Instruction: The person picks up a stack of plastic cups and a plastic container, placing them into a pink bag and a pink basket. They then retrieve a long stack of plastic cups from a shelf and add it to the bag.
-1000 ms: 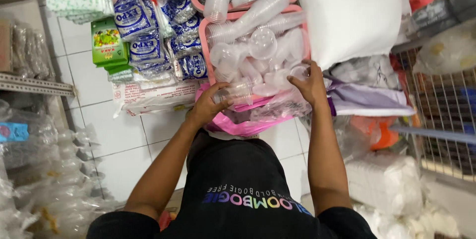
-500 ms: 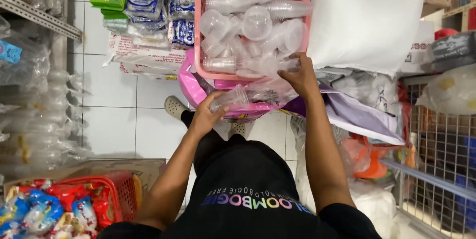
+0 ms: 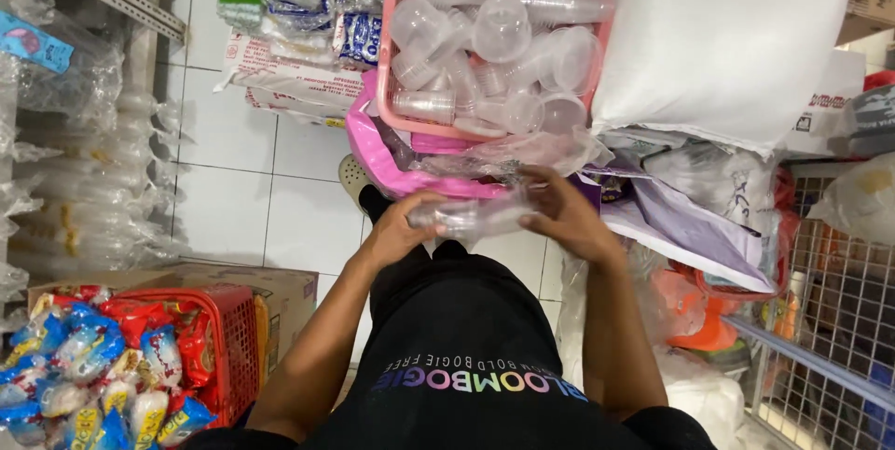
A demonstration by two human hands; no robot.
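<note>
A short stack of clear plastic cups (image 3: pixel 471 217) lies sideways between both hands, just above my lap. My left hand (image 3: pixel 396 226) grips its left end and my right hand (image 3: pixel 559 212) grips its right end. Ahead of them stands a pink plastic basket (image 3: pixel 384 49) filled with several loose clear cups and sleeved cup stacks. A pink plastic bag (image 3: pixel 373 152) and crumpled clear wrap (image 3: pixel 522 152) hang at the basket's near edge, right above my hands.
A red basket (image 3: pixel 228 338) of wrapped snacks sits on a cardboard box at lower left. Shelves with bagged cups line the left side. Blue and green packets lie on the tiled floor ahead. A white bag (image 3: pixel 727 30) and a wire rack (image 3: pixel 820 319) stand at right.
Both hands have come back from the pink basket's near edge toward my body, now holding the cup stack between them. The view has tilted down, showing the red snack basket.
</note>
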